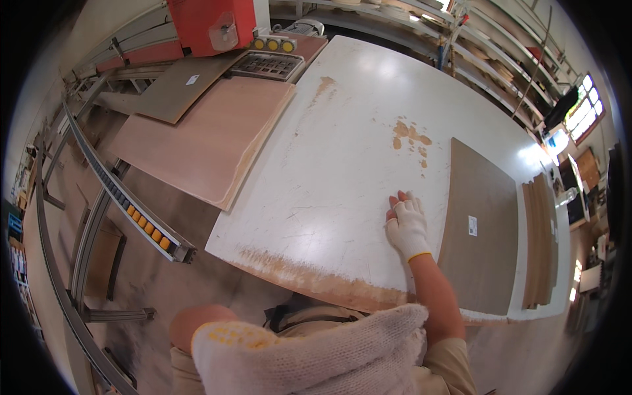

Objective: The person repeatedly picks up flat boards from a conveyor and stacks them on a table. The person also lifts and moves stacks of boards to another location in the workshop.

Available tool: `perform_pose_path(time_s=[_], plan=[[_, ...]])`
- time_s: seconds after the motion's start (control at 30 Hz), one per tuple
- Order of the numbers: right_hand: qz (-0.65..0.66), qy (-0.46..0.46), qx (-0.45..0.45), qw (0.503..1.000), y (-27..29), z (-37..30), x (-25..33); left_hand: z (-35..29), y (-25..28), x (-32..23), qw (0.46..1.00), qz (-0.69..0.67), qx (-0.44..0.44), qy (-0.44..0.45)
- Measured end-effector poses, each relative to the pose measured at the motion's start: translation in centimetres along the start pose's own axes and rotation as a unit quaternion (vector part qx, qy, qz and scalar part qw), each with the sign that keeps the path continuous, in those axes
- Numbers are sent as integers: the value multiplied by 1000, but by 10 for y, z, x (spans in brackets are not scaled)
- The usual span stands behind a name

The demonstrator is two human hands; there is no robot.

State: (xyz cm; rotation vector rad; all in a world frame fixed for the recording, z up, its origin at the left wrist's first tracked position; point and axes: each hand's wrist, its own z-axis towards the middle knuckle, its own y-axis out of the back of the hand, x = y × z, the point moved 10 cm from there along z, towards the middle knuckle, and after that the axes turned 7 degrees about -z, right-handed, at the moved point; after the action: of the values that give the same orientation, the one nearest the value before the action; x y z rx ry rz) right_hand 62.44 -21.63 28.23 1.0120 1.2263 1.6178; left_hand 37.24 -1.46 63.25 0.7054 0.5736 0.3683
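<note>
My right hand (406, 227), in a white knit glove with bare fingertips and a yellow cuff edge, rests palm down on the white worn tabletop (316, 197). Its fingers are stretched out and nothing is in them. Just to its right lies a flat grey-brown board (480, 263) with a small white label. My left hand (309, 355), also gloved, is raised very close in front of my body, large at the lower edge. A finger of it reaches out to the right; the lower part is cut off. I see nothing held in it.
Several narrow brown strips (538, 243) lie stacked at the table's right end. Left of the table are a pinkish board (204, 131), a darker labelled board (187, 85) and a red machine (210, 26). A metal rail with yellow rollers (145, 224) runs along the left. Shelving (474, 66) stands behind.
</note>
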Motion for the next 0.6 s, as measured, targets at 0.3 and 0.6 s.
perform_pose_path(time_s=[0.3, 0.6], plan=[[-2, -1, -18, 1000, -18, 23, 24, -36, 16, 220, 976, 137, -155, 70], [121, -84, -46, 988, 12, 19, 34, -182, 5, 540, 832, 348, 8, 432]])
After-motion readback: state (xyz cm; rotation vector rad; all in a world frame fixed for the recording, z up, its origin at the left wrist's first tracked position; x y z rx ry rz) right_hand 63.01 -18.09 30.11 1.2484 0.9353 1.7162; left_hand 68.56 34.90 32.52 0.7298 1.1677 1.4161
